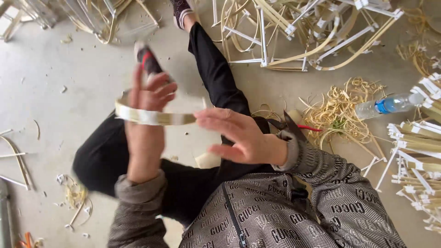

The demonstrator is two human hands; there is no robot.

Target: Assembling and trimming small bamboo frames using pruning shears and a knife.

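My left hand [144, 117] is raised in front of me and grips a bent ring of pale bamboo strip [156, 117] wrapped with white tape. The same hand also holds a dark tool with a red band [149, 60] that sticks up above the fingers. My right hand [236, 135] hovers just to the right of the ring, fingers spread, its fingertips at the strip's right end. I sit on the floor in black trousers [216, 76] and a patterned grey jacket, with one leg stretched forward.
Scissors with a red handle [294, 126] lie by my right wrist. A clear plastic water bottle [390, 104] rests at the right among curled bamboo shavings [340, 110]. Taped bamboo frames [298, 32] are piled at the top, white-taped sticks [422, 156] at the right.
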